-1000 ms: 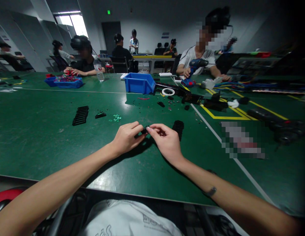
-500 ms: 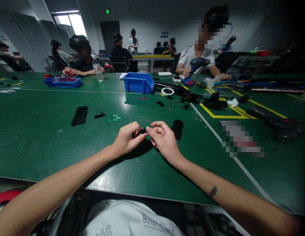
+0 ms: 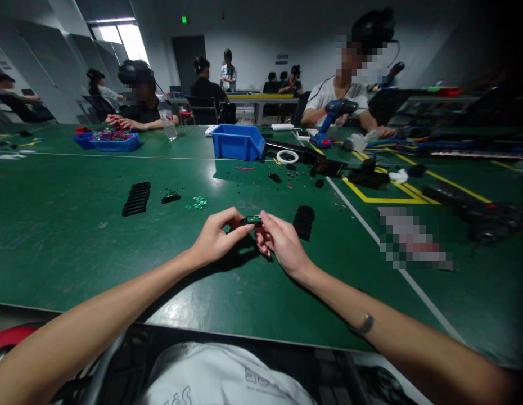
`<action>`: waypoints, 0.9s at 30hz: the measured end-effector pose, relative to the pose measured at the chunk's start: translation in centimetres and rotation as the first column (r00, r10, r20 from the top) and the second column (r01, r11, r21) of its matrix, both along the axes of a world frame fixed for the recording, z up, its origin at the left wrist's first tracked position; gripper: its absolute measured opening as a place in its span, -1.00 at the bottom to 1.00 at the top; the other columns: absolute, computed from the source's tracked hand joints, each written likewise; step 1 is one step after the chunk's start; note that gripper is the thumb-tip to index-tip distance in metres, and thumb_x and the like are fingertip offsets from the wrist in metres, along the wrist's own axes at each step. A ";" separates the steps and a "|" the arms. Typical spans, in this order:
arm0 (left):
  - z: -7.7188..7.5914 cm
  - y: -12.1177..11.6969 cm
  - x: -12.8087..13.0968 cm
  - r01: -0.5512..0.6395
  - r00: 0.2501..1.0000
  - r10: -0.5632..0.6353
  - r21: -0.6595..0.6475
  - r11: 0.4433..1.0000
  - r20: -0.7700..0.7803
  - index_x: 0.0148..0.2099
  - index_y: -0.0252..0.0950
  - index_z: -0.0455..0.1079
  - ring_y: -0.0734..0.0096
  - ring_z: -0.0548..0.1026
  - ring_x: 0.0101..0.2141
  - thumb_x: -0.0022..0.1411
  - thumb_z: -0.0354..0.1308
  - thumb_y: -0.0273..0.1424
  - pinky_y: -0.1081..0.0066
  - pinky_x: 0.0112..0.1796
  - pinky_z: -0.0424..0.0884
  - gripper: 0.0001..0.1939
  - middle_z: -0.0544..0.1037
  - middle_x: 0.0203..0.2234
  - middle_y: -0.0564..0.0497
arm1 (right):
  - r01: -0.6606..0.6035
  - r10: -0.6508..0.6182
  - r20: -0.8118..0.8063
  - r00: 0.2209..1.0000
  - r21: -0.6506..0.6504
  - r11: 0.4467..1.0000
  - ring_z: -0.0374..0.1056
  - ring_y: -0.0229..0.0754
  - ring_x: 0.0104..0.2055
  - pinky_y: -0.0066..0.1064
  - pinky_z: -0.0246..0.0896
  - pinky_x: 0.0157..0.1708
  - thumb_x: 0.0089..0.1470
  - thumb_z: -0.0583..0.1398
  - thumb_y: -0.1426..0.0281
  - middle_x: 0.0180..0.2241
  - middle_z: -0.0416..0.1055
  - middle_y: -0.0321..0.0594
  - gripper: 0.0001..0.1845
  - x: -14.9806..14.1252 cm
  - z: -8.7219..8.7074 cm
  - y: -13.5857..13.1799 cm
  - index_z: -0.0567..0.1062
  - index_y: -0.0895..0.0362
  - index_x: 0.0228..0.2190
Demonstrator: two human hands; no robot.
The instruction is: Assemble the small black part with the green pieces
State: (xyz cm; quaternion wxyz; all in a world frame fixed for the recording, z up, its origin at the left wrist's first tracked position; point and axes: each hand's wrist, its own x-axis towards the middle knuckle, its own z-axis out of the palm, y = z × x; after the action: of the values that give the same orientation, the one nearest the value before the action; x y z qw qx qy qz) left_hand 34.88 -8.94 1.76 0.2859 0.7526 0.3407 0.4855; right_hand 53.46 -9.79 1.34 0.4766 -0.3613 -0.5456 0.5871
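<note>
Between my two hands, above the green table (image 3: 97,264), is a small black plastic housing with a green circuit board (image 3: 252,220) showing on its upper face. My left hand (image 3: 221,236) pinches its left end between thumb and fingers. The thumb and fingers of my right hand (image 3: 282,239) close on its right end. A stack of black parts (image 3: 304,223) lies just right of my right hand. Left of my hands are a pile of small green boards (image 3: 198,202), a few black pieces (image 3: 171,197) and a row of black housings (image 3: 136,198).
A blue bin (image 3: 237,142) stands beyond my hands, with small screws and scraps (image 3: 293,176) near it. Farther left are a water bottle (image 3: 168,121) and blue trays of red parts (image 3: 115,140). A co-worker (image 3: 337,98) sits opposite behind a power drill (image 3: 329,121).
The housing has turned so its green board now shows upward. My right fingers have shifted slightly right along it, uncovering more of the piece.
</note>
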 end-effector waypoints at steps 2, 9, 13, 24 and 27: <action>-0.1 0.2 0.0 0.032 0.999 -0.030 -0.051 0.998 0.040 -0.32 -0.33 0.38 0.51 0.34 -0.42 0.30 0.26 -0.24 0.49 -0.36 0.26 -0.73 0.40 -0.47 0.09 | -0.086 0.086 -0.021 0.996 -0.030 0.996 0.25 -0.38 -0.65 -0.57 0.06 -0.71 0.23 0.17 -0.04 -0.56 0.40 -0.32 -0.53 0.2 -0.2 0.2 0.40 0.14 -0.37; 0.1 0.5 -0.1 0.115 0.991 -0.103 -0.155 0.981 0.089 -0.20 -0.35 0.49 0.47 0.45 -0.38 0.28 0.28 -0.23 0.49 -0.33 0.34 -0.74 0.54 -0.41 0.02 | -0.282 0.269 -0.145 0.952 -0.078 0.956 0.36 -0.35 -0.59 -0.58 0.16 -0.68 0.21 0.25 0.14 -0.44 0.52 -0.20 -0.65 0.5 0.1 0.5 0.49 0.20 -0.35; 0.2 0.6 -0.2 0.137 0.988 -0.123 -0.177 0.975 0.089 -0.15 -0.36 0.52 0.42 0.50 -0.33 0.27 0.29 -0.23 0.45 -0.25 0.39 -0.73 0.58 -0.35 -0.03 | -0.304 0.283 -0.183 0.942 -0.102 0.947 0.34 -0.36 -0.61 -0.57 0.15 -0.68 0.17 0.28 0.15 -0.47 0.52 -0.20 -0.66 0.4 0.4 0.3 0.52 0.22 -0.35; 0.4 1.0 -0.8 0.191 0.981 -0.181 -0.235 0.953 0.063 -0.08 -0.38 0.51 0.43 0.49 -0.30 0.25 0.31 -0.25 0.46 -0.25 0.39 -0.69 0.58 -0.29 -0.06 | -0.266 0.242 -0.169 0.955 -0.135 0.954 0.31 -0.37 -0.64 -0.57 0.12 -0.69 0.11 0.32 0.20 -0.51 0.50 -0.22 -0.70 0.6 0.4 0.6 0.51 0.22 -0.41; 0.9 0.9 -0.8 0.238 0.971 -0.212 -0.322 0.916 0.113 -0.03 -0.39 0.50 0.52 0.43 -0.42 0.25 0.31 -0.24 0.51 -0.37 0.35 -0.65 0.56 -0.36 -0.02 | -0.269 0.246 -0.166 0.955 -0.137 0.953 0.31 -0.37 -0.64 -0.58 0.12 -0.69 0.12 0.31 0.23 -0.53 0.50 -0.24 -0.73 0.7 0.3 0.7 0.52 0.22 -0.38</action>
State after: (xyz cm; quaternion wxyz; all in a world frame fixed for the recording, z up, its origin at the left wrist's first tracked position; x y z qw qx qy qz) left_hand 34.06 -8.00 2.61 0.4757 0.7086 0.3179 0.4129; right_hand 54.12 -9.08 1.68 0.4044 -0.2793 -0.5033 0.7107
